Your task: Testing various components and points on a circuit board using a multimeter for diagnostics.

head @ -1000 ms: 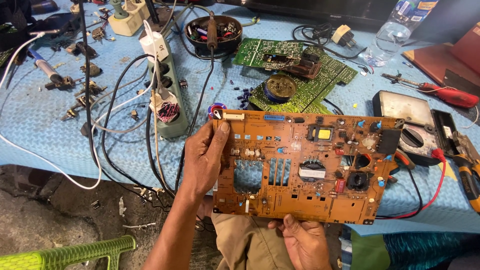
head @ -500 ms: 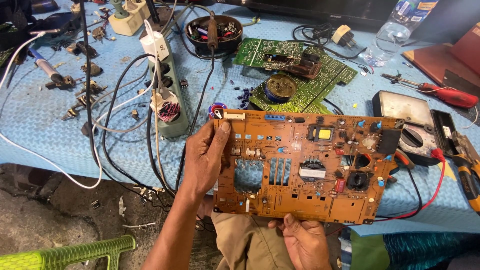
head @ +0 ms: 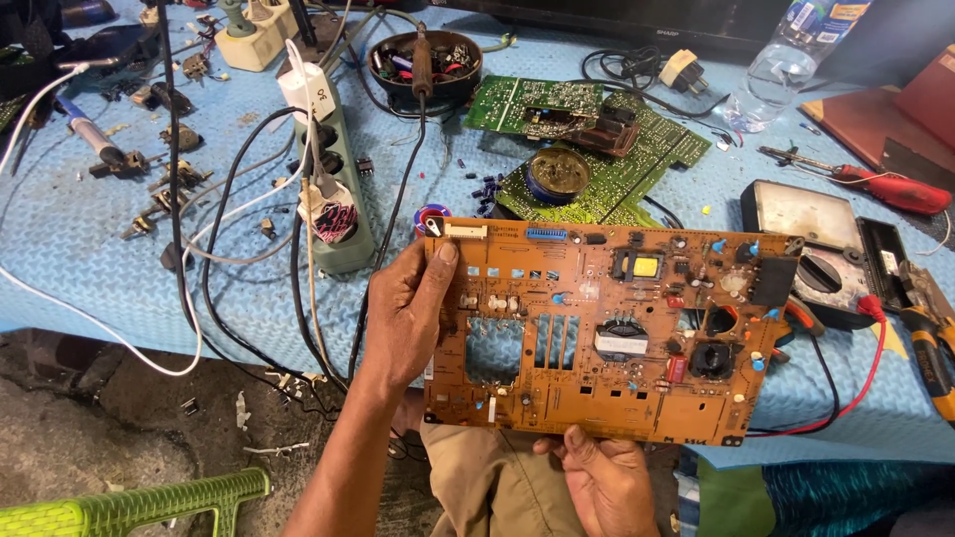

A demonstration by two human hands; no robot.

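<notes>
The left hand grips the left edge of a large brown rectangular circuit board with cut-out slots, thumb pressed on the front near the top corner, the other fingers hidden behind the board. The right hand supports the bottom edge from below; only a fingertip shows over the rim, the rest curl out of sight and the wrist is cut off by the frame. The board is held upright over the person's lap, in front of the edge of the blue cloth-covered table. It covers part of a black multimeter with a red lead. Beyond lie green circuit boards, a pale green power strip and a clear plastic bottle, its top cut off. Compared with a second ago, board and hands sit in the same place, with no shift to be seen
</notes>
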